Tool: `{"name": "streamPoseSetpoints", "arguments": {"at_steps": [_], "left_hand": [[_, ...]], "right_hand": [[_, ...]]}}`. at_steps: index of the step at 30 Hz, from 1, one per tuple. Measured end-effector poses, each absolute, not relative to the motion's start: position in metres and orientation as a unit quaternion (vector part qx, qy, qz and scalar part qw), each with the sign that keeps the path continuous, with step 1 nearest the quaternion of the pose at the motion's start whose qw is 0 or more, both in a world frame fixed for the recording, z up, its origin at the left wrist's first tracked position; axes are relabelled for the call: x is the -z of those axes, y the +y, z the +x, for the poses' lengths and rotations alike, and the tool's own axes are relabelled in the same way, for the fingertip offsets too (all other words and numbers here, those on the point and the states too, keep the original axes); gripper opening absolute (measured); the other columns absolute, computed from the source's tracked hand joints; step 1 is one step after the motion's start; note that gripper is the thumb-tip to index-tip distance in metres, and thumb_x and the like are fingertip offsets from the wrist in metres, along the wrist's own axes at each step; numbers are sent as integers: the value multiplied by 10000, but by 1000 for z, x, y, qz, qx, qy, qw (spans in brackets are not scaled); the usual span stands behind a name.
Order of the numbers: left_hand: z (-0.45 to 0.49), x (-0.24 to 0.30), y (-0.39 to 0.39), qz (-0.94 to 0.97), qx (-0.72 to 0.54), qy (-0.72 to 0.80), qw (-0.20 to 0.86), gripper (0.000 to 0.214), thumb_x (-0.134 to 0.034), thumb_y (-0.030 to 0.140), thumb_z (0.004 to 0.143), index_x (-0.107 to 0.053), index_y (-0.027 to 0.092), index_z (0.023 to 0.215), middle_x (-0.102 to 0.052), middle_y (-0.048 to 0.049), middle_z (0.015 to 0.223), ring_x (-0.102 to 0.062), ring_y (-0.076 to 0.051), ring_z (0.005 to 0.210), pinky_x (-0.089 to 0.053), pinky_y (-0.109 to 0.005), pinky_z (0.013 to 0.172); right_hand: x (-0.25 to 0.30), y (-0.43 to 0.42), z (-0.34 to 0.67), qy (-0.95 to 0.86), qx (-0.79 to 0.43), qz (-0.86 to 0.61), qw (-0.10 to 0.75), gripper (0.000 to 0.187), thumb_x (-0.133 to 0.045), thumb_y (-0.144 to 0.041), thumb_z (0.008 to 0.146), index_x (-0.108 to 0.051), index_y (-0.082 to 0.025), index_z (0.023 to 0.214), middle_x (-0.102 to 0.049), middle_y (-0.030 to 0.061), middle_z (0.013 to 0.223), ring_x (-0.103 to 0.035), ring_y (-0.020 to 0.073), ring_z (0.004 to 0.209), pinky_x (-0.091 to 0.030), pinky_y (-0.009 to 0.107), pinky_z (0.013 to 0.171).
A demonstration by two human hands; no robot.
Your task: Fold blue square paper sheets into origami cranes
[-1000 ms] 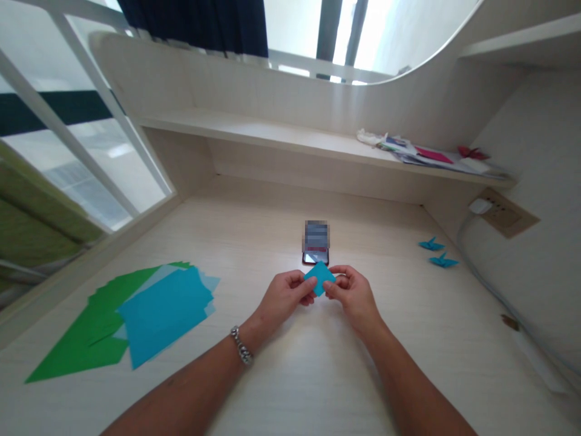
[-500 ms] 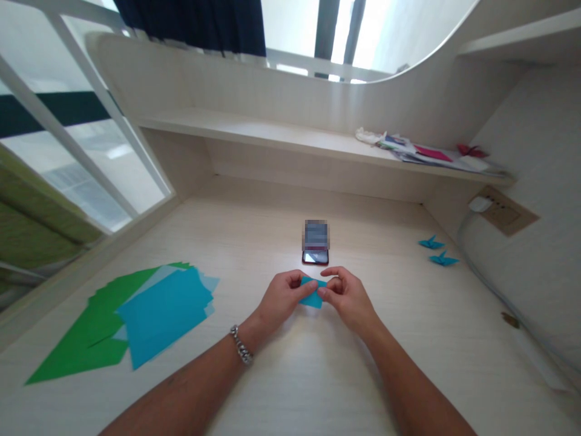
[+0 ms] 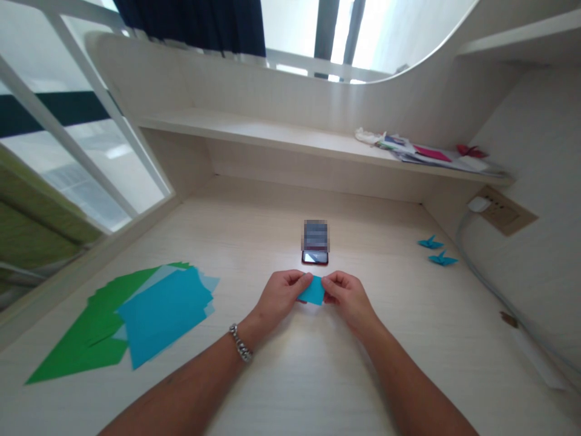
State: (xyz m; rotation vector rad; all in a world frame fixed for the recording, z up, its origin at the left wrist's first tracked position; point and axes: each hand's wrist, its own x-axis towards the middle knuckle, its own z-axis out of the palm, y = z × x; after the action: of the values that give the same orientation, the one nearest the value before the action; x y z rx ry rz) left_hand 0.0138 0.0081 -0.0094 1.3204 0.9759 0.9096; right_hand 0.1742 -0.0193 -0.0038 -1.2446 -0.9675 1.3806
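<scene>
A small piece of blue paper (image 3: pixel 313 290) is held between my two hands, over the middle of the desk. My left hand (image 3: pixel 285 290) pinches its left side, thumb on top. On the right edge, my right hand (image 3: pixel 342 292) grips it between thumb and curled fingers. The paper looks folded, though the layers are too small to make out. Just beyond the hands lies a phone (image 3: pixel 315 257), its upper part blurred out. Two folded blue paper cranes (image 3: pixel 442 258) rest at the right of the desk.
To the left, a stack of blue paper sheets (image 3: pixel 166 315) overlaps green sheets (image 3: pixel 82 342). Papers (image 3: pixel 431 154) lie on the shelf (image 3: pixel 272 134) at the back. A grey cable (image 3: pixel 481 275) runs from the wall socket (image 3: pixel 506 211) along the right side.
My right thumb and fingers have moved from the paper's face to its right edge, and the raised right index finger has come down. More of the paper shows between the hands.
</scene>
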Motion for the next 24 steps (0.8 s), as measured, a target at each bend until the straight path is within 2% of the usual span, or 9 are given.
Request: {"name": "streamPoseSetpoints", "arguments": {"at_steps": [5, 9, 12, 18, 24], "left_hand": [[14, 7, 7, 545, -391, 410, 618, 286, -706, 372, 709, -673, 108, 811, -665, -53, 694, -586, -144, 612, -455, -239, 557], [14, 5, 7, 544, -376, 387, 643, 297, -762, 276, 652, -669, 110, 881, -680, -56, 697, -593, -134, 600, -469, -240, 577], [13, 5, 8, 547, -390, 394, 627, 257, -755, 280, 666, -664, 108, 834, -660, -40, 643, -575, -120, 559, -465, -232, 561], [12, 4, 8, 530, -375, 385, 656, 302, -727, 355, 694, -662, 106, 851, -672, -60, 673, -628, -155, 597, -499, -266, 585], [13, 4, 9, 510, -392, 393, 657, 296, -698, 391, 714, -653, 109, 794, -662, -56, 702, -620, -154, 607, -504, -277, 586]], "right_hand": [[6, -19, 173, -434, -505, -531, 524, 293, -694, -431, 689, -602, -153, 692, -579, -14, 562, -520, 111, 511, -417, 235, 503], [8, -18, 175, -438, -491, -539, 526, 304, -660, -451, 720, -617, -153, 765, -618, 7, 638, -544, 127, 555, -440, 250, 529], [10, -19, 175, -463, -521, -520, 494, 303, -681, -437, 702, -626, -154, 794, -633, 17, 692, -562, 137, 593, -452, 256, 547], [8, -20, 178, -491, -501, -527, 480, 276, -679, -405, 714, -594, -150, 654, -536, -25, 522, -467, 102, 485, -359, 230, 486], [6, -21, 183, -517, -497, -532, 451, 272, -689, -409, 707, -603, -155, 660, -542, -21, 526, -463, 107, 489, -348, 235, 486]]}}
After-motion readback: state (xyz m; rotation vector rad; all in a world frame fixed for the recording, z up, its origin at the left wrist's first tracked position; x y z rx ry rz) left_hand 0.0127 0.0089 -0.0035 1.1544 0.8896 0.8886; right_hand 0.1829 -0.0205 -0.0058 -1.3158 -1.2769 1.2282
